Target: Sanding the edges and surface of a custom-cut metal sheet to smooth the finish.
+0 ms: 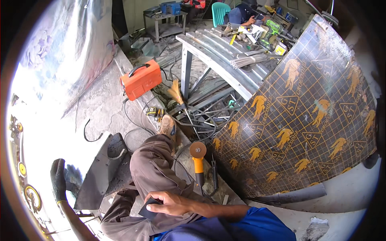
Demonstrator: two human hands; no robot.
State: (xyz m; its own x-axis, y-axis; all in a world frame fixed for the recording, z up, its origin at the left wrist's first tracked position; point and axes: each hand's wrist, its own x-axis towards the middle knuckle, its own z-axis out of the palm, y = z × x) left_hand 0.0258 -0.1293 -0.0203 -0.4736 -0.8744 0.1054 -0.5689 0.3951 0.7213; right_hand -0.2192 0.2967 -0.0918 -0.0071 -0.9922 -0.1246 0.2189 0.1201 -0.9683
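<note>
My left hand point(59, 180), in a dark knitted glove, is raised at the left with its fingers stretched upward and nothing visible in them. Just right of it stands a dark metal piece point(95, 176) made of angled plates, with a curved cut-out. My bare right hand point(175, 203) rests over my lap, closed on a dark flat rectangular piece point(148, 210) between thumb and fingers. An angle grinder point(198, 166), yellow and black with a brown disc, lies beyond my right forearm. Beside it is a black electrode holder-like tool point(214, 176).
An orange welding machine point(141, 80) with a black handle sits ahead, near a yellow-black tool point(155, 112) and a straw brush point(175, 92). Cables cross the floor. A metal frame table point(217, 60) holds rods and tools. Patterned plywood point(289, 124) leans at the right. Another person point(241, 16) crouches behind.
</note>
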